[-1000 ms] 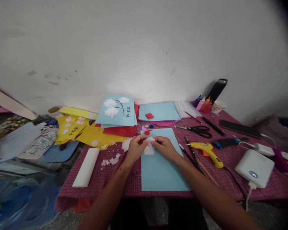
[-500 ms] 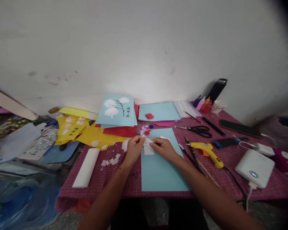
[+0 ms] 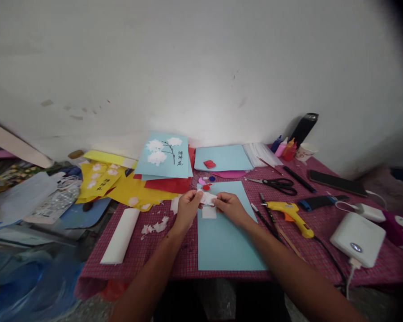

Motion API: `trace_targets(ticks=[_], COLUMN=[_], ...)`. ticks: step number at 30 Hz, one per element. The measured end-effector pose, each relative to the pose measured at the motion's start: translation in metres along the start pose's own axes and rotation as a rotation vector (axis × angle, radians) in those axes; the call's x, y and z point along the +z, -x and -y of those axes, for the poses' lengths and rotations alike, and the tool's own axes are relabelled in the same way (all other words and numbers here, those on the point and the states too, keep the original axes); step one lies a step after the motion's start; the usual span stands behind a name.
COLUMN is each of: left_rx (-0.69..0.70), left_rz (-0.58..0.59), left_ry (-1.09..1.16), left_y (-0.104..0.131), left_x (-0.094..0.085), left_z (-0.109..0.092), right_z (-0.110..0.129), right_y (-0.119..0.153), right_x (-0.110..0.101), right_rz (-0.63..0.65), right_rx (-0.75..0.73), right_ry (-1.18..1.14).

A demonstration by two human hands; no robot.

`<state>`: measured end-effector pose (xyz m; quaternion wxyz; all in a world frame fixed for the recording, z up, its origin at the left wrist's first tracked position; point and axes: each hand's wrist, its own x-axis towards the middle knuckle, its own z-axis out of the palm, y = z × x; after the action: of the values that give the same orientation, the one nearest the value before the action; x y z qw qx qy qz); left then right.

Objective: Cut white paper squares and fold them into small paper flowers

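Between my left hand (image 3: 188,208) and my right hand (image 3: 229,206) is a small piece of white paper (image 3: 207,198), pinched by the fingertips of both. Both hands hover at the upper part of a light blue sheet (image 3: 226,246). Below the pinched piece, a white paper square (image 3: 209,213) rests on that sheet. Red, pink and dark blue round pieces (image 3: 206,180) lie just beyond my fingers. Torn white scraps (image 3: 156,227) lie on the cloth to the left.
Scissors (image 3: 278,184), a yellow glue gun (image 3: 293,216), a phone (image 3: 336,182) and a white power bank (image 3: 357,237) lie right. A folded white strip (image 3: 121,235) and yellow sheets (image 3: 139,193) lie left. A blue card with white flowers (image 3: 164,155) stands behind.
The white piece in my fingers now looks flatter and stretched sideways between both hands. My right hand has moved slightly to the right, uncovering less of the white square below.
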<state>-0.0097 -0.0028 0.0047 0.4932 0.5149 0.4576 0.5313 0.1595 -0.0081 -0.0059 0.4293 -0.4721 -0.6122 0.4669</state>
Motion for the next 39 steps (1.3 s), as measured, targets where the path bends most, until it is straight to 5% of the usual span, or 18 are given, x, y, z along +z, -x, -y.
trace_targets(ticks=[15, 26, 39], left_rx=[0.052, 0.158, -0.079], left_rz=[0.1, 0.101, 0.203], left_ry=[-0.03, -0.258, 0.108], left_y=[-0.001, 0.007, 0.004], left_x=[-0.002, 0.001, 0.006], left_z=[0.008, -0.005, 0.003], right_z=[0.006, 0.002, 0.003], right_y=[0.002, 0.001, 0.002], right_x=[0.001, 0.0, 0.0], right_rz=[0.052, 0.008, -0.05], right_rx=[-0.021, -0.074, -0.145], right_ry=[-0.106, -0.086, 0.042])
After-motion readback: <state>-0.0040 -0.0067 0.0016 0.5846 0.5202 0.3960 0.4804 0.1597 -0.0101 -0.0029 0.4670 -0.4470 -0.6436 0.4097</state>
